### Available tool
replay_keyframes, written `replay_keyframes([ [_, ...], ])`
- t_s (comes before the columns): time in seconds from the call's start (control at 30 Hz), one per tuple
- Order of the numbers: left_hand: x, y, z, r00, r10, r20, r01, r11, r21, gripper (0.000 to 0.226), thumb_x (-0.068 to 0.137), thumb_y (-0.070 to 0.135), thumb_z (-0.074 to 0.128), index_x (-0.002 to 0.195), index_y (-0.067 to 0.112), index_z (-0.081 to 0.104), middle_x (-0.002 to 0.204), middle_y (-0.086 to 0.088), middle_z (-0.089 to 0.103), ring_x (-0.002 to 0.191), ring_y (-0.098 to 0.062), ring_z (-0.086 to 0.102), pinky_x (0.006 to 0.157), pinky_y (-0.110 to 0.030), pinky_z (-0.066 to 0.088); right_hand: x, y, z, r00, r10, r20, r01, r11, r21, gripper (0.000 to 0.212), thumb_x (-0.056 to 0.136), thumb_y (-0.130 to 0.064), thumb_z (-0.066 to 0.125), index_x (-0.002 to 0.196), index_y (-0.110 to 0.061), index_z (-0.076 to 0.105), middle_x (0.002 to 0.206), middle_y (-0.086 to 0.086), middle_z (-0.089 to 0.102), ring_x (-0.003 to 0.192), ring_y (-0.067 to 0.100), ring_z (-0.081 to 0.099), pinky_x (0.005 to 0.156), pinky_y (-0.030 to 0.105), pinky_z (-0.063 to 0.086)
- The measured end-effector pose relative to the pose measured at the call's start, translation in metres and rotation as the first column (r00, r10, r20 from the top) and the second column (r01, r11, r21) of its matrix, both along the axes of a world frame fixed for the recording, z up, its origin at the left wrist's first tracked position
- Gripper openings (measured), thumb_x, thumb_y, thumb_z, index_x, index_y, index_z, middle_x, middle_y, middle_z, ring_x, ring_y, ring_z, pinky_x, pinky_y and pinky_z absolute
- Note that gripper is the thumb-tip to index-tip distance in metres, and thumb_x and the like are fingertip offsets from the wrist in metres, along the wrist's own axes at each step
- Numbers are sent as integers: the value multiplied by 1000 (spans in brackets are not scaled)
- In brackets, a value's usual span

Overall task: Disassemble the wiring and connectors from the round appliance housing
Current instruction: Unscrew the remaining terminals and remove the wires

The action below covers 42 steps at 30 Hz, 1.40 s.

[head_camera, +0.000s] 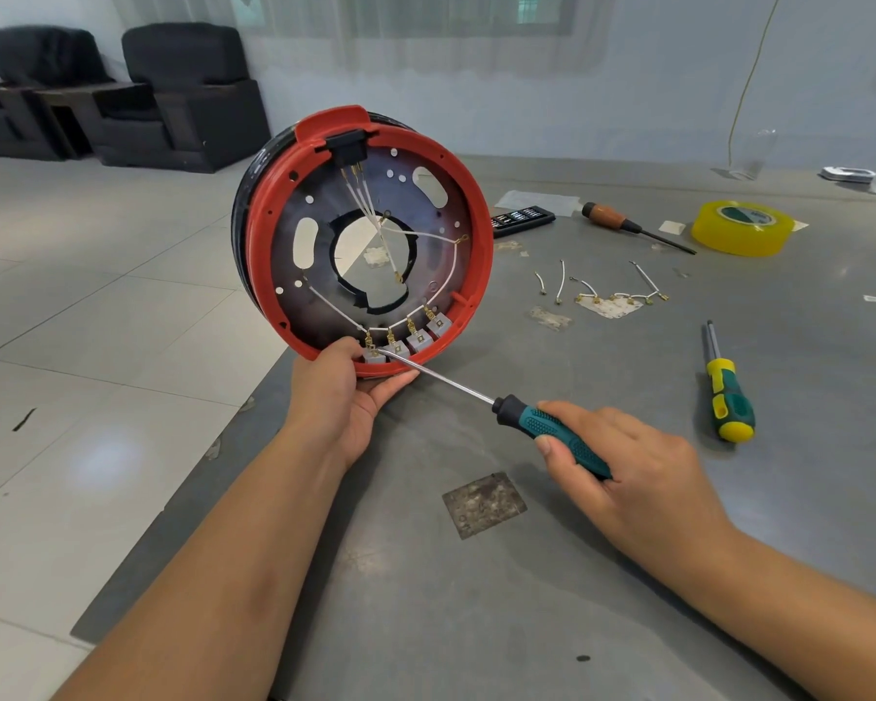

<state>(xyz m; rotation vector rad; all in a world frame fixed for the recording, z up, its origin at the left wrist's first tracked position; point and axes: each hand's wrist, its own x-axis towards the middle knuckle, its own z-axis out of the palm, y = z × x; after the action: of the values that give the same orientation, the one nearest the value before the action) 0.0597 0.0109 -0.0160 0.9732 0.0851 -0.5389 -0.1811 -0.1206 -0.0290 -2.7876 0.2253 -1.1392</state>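
Housing (370, 139): we prop it on edge at the counter (527, 599) corner, open face toward us for tool access.
Left hand (342, 392): clamps the lower rim beside the connectors (405, 339).
Right hand (623, 468): wrapped around the screwdriver (542, 427), tip at the nearest connector.

housing (274, 255): red-rimmed, round, tipped on edge | wires (375, 215): white, still attached inside | connectors (405, 339): four grey, along my lower rim

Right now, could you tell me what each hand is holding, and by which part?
The left hand grips the round housing by its lower red rim. The right hand holds the green screwdriver by its handle.
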Motion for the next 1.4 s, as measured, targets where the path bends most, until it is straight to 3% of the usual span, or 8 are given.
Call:
replay_keyframes([
  [0.1,0,0,0,1000,1,0,-1,1000,-8,37,99,-9,38,132,-3,52,110,-31,75,89,-44,79,67,-52,66,1,1,2,1000,-11,5,10,992,128,33,98,-38,59,119,-17,74,84,-4,71,68,11,63,61,21,50],
  [0.2,-1,1,-2,1000,7,22,-6,1000,-12,39,97,-10,39,133,-3,52,108,-30,76,89,-44,79,69,-52,66,3,-3,6,998,-53,15,40,886,462,13,95,-31,70,106,-32,78,81,-22,71,75,3,64,65,9,45],
  [0.33,0,1,-5,999,-23,35,24,1000,-20,48,95,-8,44,142,-3,47,108,-28,74,93,-44,78,71,-51,66,3,-22,11,1000,-5,28,-17,681,732,16,92,-28,71,92,-44,78,70,-7,72,57,4,59,54,13,44],
  [0.53,-1,5,-5,980,-144,137,144,989,9,41,97,-1,57,135,11,49,125,-25,68,99,-39,78,78,-54,65,0,-46,19,994,-33,102,-64,579,813,10,89,-34,73,96,-38,79,66,2,69,47,11,46,45,22,42],
  [0.63,-2,5,-5,964,-215,157,214,977,22,36,98,2,65,129,15,53,125,-22,69,100,-41,78,78,-54,65,-1,-53,23,993,-26,112,-80,547,834,12,92,-24,72,94,-31,80,65,7,68,47,15,44,44,22,39],
  [0.83,-2,7,-3,954,-267,137,260,964,61,54,95,19,76,142,9,51,129,-24,70,102,-41,77,73,-48,66,-4,-55,35,993,11,119,-110,476,872,15,94,-10,69,96,-20,80,68,15,68,47,18,39,43,22,37],
  [1.13,-1,9,-4,916,-335,219,316,941,119,72,87,23,84,146,16,44,130,-21,71,106,-40,77,77,-48,66,-9,-73,35,990,122,65,-108,392,914,18,97,-16,64,102,-23,79,80,17,73,51,18,43,48,22,42],
  [1.4,0,8,-7,892,-380,246,368,925,94,74,84,16,87,142,23,41,113,-15,79,105,-46,75,79,-50,65,-11,-92,46,977,206,59,-94,164,982,36,77,-21,76,112,-18,78,99,24,74,65,20,62,55,20,51],
])
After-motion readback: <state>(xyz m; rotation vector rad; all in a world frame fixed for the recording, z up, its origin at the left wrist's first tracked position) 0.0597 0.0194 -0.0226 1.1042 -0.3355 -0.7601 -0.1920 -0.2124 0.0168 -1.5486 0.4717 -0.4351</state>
